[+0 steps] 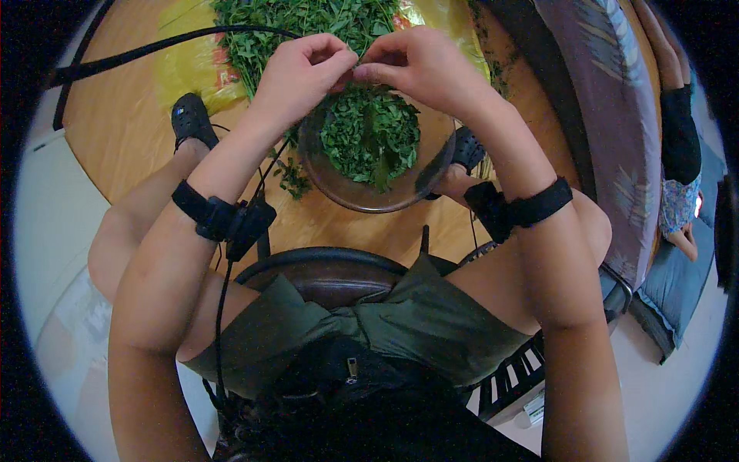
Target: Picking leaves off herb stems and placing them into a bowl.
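Observation:
Over the far rim of a clear bowl (369, 206), my left hand (309, 69) and my right hand (433, 69) meet at the fingertips. Each pinches thumb against forefinger on what looks like a thin green stem (361, 53); most of it is hidden by the fingers. Torn green leaves (366, 136) lie heaped inside the bowl, which stands on the wooden floor between my feet. Just beyond my hands, a large pile of leafy green stems (312, 17) rests on a yellow plastic bag (199, 69).
A small loose sprig (293, 178) lies left of the bowl. Cables run from the black wrist straps (216, 216) on my forearms. A patterned fabric-covered edge (612, 115) rises at right, with another person (681, 144) lying beyond it. A black strap (167, 49) crosses the upper left.

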Tool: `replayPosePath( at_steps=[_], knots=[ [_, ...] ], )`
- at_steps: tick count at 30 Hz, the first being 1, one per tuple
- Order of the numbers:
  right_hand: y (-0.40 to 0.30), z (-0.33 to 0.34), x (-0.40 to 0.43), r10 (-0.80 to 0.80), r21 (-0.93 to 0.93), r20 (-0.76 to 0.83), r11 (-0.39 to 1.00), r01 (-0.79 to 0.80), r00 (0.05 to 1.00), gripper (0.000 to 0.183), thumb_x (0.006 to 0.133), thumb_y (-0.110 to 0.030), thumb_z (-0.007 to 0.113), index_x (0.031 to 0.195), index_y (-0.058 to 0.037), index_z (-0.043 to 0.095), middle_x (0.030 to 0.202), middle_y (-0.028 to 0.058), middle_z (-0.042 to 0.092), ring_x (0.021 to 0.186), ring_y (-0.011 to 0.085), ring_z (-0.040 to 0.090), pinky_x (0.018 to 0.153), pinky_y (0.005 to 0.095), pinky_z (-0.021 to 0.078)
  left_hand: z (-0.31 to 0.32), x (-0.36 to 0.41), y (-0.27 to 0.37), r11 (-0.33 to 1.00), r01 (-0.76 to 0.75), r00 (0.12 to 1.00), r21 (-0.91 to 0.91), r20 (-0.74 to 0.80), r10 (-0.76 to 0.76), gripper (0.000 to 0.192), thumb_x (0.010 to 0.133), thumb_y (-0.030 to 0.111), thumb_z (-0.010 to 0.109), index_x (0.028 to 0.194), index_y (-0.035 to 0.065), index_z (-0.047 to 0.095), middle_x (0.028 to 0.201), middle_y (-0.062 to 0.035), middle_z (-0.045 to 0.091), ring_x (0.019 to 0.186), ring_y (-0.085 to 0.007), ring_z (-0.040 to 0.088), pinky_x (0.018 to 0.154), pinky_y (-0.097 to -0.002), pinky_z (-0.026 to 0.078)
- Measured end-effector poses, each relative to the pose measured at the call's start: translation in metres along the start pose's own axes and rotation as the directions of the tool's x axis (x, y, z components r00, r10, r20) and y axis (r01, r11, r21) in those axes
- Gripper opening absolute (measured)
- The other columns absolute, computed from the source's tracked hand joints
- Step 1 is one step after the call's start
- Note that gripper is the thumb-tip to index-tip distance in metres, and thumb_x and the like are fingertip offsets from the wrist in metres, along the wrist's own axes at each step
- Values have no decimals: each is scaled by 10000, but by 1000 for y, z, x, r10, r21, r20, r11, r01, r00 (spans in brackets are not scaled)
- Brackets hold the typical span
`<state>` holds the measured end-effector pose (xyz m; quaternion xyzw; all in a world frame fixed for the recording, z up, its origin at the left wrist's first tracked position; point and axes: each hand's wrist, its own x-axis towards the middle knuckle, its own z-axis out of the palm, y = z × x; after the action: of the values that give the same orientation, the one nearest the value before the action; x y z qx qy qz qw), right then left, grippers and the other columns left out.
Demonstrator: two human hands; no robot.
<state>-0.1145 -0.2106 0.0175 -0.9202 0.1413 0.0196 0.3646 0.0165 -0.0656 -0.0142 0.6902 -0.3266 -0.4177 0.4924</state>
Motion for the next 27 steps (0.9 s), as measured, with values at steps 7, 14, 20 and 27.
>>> replayPosePath(
  at_steps=[7, 14, 20, 27],
  knots=[
    [5, 3, 2, -44, -4, -92, 999, 44, 995, 317, 804, -352, 691, 895, -50, 720, 810, 143, 702, 738, 312, 683, 694, 395, 543, 0, 3, -4, 996, -75, 997, 55, 3, 75, 224, 907, 240, 603, 860, 22, 622, 702, 0, 618, 617, -75, 570, 600, -230, 469],
    [-2, 1, 0, -69, 1, -151, 998, 70, 986, 306, 795, -343, 664, 874, -54, 726, 753, 162, 685, 687, 328, 674, 671, 410, 543, 4, 3, -5, 995, -98, 994, 33, 47, 96, 213, 945, 236, 547, 955, 24, 566, 752, -53, 614, 681, -145, 600, 614, -295, 488],
    [-8, -5, 0, -45, -88, -111, 996, 35, 993, 291, 770, -336, 666, 869, -72, 734, 695, 160, 669, 626, 342, 656, 628, 413, 539, 8, 2, -9, 872, -299, 949, 389, 24, 315, 194, 962, 207, 470, 982, 14, 476, 784, -189, 587, 729, -339, 601, 679, -410, 475],
    [8, -22, -12, 30, 76, 139, 996, -41, 990, 277, 797, -274, 699, 908, -21, 724, 708, 136, 679, 563, 191, 622, 583, 309, 497, -17, 18, -18, 977, -40, 997, 211, -58, 53, 203, 1015, 264, 391, 1027, 76, 467, 888, -27, 587, 801, -125, 594, 636, -279, 531]
  ],
)
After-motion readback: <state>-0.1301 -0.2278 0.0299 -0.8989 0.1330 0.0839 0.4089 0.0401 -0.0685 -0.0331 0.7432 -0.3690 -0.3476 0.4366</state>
